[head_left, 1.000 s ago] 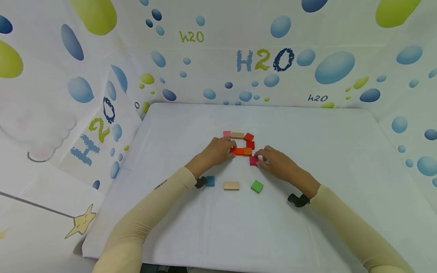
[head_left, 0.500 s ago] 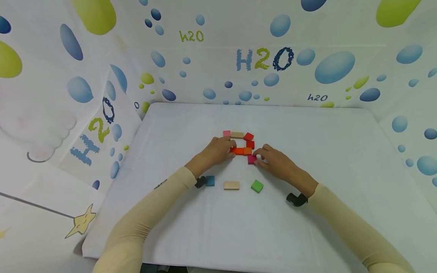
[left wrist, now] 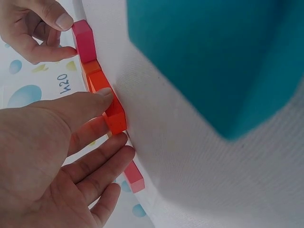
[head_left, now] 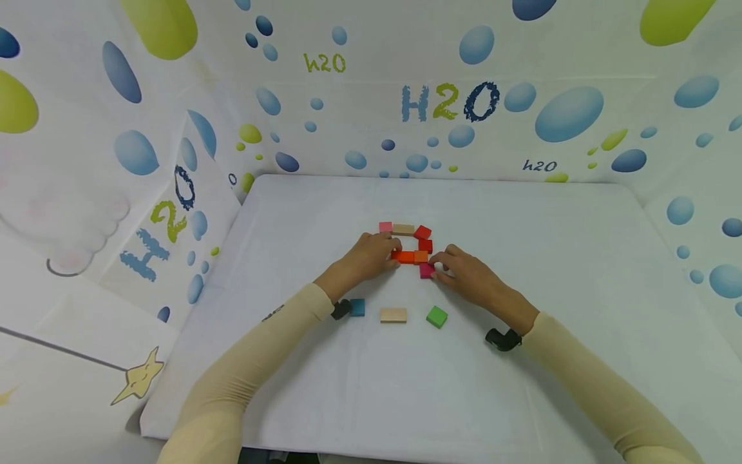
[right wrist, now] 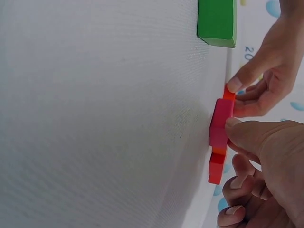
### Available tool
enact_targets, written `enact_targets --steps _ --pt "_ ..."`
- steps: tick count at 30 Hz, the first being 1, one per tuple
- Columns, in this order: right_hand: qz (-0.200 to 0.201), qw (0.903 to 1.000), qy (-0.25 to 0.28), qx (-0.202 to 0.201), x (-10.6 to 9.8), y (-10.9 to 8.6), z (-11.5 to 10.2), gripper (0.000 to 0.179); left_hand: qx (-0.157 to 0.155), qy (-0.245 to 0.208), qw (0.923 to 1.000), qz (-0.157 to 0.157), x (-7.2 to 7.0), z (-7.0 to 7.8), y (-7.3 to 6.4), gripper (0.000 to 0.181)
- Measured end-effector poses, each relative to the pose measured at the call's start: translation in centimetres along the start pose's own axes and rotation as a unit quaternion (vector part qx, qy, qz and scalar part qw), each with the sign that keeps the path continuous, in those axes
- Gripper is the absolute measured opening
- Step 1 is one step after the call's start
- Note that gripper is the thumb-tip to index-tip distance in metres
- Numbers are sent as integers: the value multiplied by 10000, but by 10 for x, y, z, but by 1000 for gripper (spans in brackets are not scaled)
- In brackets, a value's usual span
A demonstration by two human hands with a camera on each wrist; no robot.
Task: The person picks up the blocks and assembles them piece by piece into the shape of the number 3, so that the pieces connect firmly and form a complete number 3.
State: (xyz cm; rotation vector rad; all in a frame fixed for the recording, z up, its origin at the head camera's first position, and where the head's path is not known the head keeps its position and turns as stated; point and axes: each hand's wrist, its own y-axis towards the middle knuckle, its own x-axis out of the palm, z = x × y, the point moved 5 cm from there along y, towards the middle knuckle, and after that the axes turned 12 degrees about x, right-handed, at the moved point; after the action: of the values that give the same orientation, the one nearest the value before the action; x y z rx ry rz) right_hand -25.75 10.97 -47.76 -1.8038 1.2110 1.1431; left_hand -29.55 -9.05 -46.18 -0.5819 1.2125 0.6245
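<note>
A white wall (head_left: 371, 109) printed with blue and green drops rises behind a table (head_left: 539, 245) covered in white cloth. Two cream sleeves (head_left: 255, 361) reach in from the near side. The left hand (head_left: 371, 256) pinches the left end of an orange-red block (head_left: 406, 257) between thumb and index finger, its other fingers loosely extended. The right hand (head_left: 474, 278) has thumb and index finger clamped on a magenta block (head_left: 426, 271), which lies on the cloth against the near side of an orange block (head_left: 420, 257). That orange block touches the right end of the orange-red one. Nearer the person, well apart from one another, lie a plain wooden block (head_left: 393, 315), a turned green block (head_left: 437, 317) and a blue block (head_left: 357, 307). Beyond the hands, a pale wooden piece (head_left: 402, 229) sits between a pink block (head_left: 385, 227) and a tilted red block (head_left: 423, 232); another red cube (head_left: 426, 246) stands just below the tilted one.
</note>
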Motion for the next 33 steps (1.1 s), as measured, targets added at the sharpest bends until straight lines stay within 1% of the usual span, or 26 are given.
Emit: enact_targets --steps 12,18,23,26,31,33 --pt "84 10000 5 -31 -1 0 -1 36 -34 -54 10000 -21 0 -1 0 38" --pt "50 10000 69 29 -3 -2 -1 36 -41 -42 10000 -48 1 -2 1 38" --pt "11 9999 140 75 -6 -7 0 36 -116 -117 9998 -107 -1 -2 1 39" --pt "-233 9994 226 130 -10 -14 -1 37 -136 -197 9996 -166 -2 -3 2 39" --pt "-992 9942 290 288 -12 -30 3 45 -123 -326 9991 -248 -1 -4 2 41" --pt "-1203 9917 318 312 -10 -36 5 48 -124 -320 9990 -279 -2 -4 2 42"
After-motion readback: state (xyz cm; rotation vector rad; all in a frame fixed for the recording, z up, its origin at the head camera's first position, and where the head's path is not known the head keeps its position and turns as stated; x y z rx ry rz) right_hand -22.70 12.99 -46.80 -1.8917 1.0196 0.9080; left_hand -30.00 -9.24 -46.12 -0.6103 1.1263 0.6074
